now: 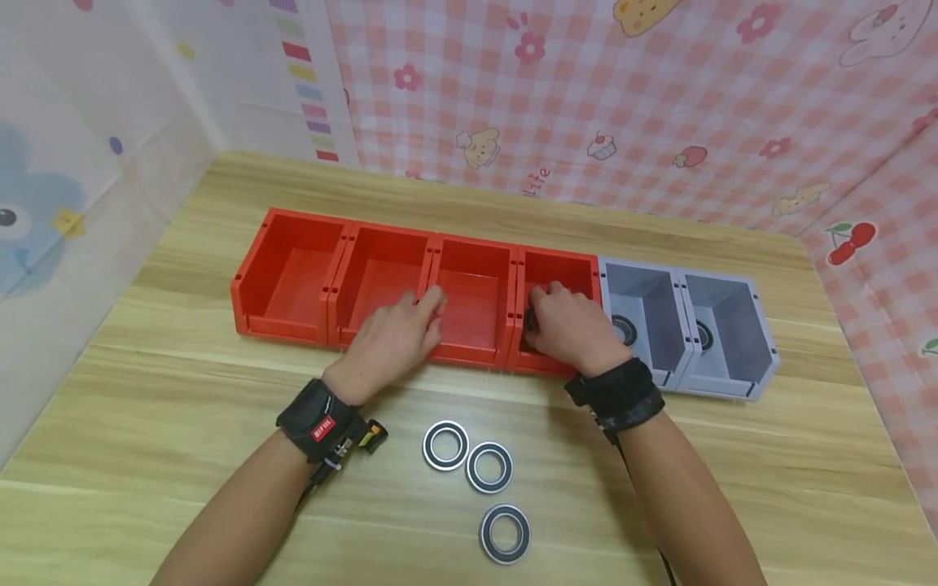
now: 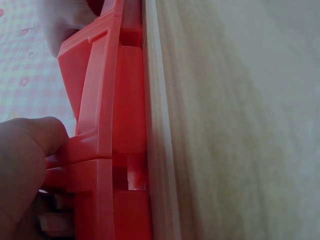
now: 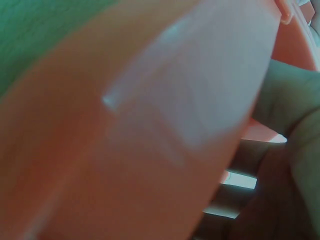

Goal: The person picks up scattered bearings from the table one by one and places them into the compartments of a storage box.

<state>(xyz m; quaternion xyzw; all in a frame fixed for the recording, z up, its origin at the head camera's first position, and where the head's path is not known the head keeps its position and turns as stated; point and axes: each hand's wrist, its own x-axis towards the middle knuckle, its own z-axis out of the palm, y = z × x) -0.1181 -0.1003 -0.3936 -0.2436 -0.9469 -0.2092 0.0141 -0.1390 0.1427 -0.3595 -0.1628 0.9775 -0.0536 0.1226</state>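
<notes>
My left hand [image 1: 396, 334] straddles the adjoining side walls of the second and third red bins [image 1: 472, 313]. The left wrist view shows its thumb [image 2: 47, 132] on one side of the joint and fingertips [image 2: 55, 222] on the other, gripping the walls. My right hand [image 1: 575, 330] reaches down into the fourth red bin [image 1: 560, 264]. Its fingers are curled at a dark ring, a bearing [image 1: 530, 318], by the bin's left wall; most of it is hidden. In the right wrist view the red bin wall [image 3: 165, 125] covers the fingertips.
Three bearings [image 1: 505, 534] lie on the wooden table [image 1: 410, 513] between my forearms. Two grey bins [image 1: 725, 325] continue the row at right, each with a bearing [image 1: 624, 330] inside. The leftmost red bin [image 1: 293, 277] stands at the row's other end. Patterned cloth walls [image 1: 557, 146] surround the table.
</notes>
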